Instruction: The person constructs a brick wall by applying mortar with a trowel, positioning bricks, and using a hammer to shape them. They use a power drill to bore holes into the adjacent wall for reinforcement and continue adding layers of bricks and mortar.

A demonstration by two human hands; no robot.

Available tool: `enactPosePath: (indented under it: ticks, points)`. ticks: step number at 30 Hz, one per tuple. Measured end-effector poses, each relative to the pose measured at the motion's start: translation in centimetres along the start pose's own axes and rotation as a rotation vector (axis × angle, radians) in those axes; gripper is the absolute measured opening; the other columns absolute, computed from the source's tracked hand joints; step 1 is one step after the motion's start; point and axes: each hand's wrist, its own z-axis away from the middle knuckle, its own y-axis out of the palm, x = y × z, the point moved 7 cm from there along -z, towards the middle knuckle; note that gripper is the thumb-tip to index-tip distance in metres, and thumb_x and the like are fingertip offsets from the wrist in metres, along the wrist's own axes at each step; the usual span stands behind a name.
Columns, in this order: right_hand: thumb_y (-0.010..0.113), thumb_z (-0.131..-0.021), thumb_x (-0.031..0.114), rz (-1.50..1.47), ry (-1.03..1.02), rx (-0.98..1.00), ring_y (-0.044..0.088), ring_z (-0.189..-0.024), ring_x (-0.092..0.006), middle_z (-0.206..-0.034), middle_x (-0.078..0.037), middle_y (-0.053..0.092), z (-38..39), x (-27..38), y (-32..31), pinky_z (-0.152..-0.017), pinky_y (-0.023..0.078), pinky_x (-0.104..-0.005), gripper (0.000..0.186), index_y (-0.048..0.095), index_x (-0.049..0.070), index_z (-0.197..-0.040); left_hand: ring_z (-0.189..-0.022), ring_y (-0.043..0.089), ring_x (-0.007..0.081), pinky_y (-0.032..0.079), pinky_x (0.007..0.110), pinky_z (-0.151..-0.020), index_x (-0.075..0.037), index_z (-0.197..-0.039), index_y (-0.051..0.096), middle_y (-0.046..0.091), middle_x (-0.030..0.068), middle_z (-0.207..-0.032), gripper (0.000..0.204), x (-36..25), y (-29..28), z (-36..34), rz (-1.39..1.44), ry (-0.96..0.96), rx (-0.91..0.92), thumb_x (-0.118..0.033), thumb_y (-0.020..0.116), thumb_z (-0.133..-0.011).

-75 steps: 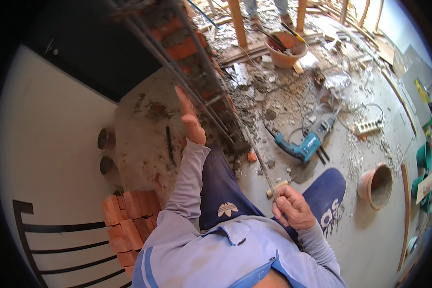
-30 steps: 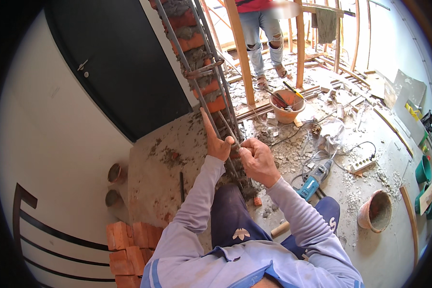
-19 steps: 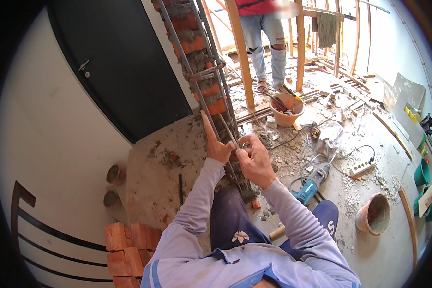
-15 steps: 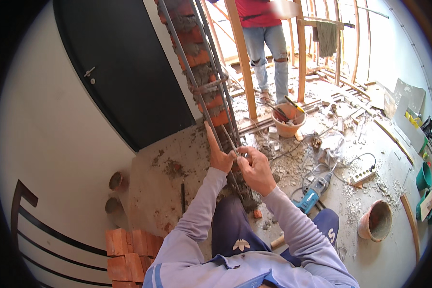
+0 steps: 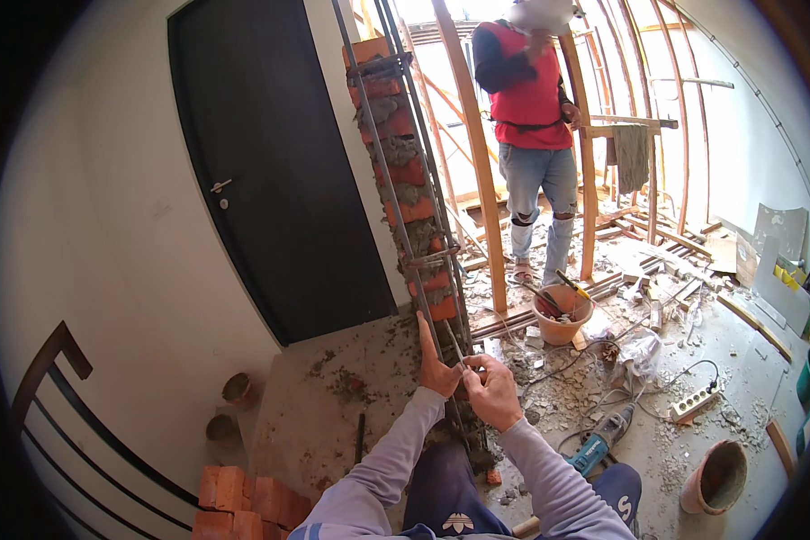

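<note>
Rubble-strewn concrete floor (image 5: 549,423) surrounds a half-built brick column (image 5: 405,180) caged in steel rebar (image 5: 391,207) beside a black door (image 5: 270,162). Seated at its base, the worker presses the left hand (image 5: 436,364) flat against a vertical bar, fingers pointing up, while the right hand (image 5: 492,391) pinches a thin tie wire (image 5: 456,346) just beside it, forearms rising from below. A slip of that pinch could loosen the tie or jab a finger on the wire's end. Another person (image 5: 533,108) stands behind, near an orange bucket (image 5: 562,315); a blue power drill (image 5: 598,441) lies close by.
</note>
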Motion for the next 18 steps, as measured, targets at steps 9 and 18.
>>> enactPosePath:
  ticks: [9, 18]
  points:
    - [0.055, -0.089, 0.011, 0.02, -0.098, -0.013, 0.062, -0.065, -0.0098, -0.077, -0.01, 0.067, -1.8, -0.3, 0.6, -0.056, 0.049, -0.0255, 0.028, 0.061, -0.008, -0.109, -0.147, 0.009, 0.03, 0.012, 0.038, -0.118, 0.002, -0.152, 0.0, 0.008, 0.0213, -0.159, 0.126, 2.7, 0.5, -0.8, 0.063, -0.066, 0.044, -0.072, 0.065, -0.073]
    - [0.059, -0.085, 0.009, -0.051, 0.008, 0.004, 0.065, -0.062, -0.0141, -0.074, -0.014, 0.069, -1.7, -0.8, 1.5, -0.058, 0.05, -0.029, 0.022, 0.064, -0.008, -0.099, -0.148, 0.006, 0.033, 0.009, 0.04, -0.119, 0.002, -0.152, -0.002, 0.004, 0.0225, -0.159, 0.126, 3.6, -0.2, -0.1, 0.024, -0.05, 0.003, -0.082, 0.051, -0.074]
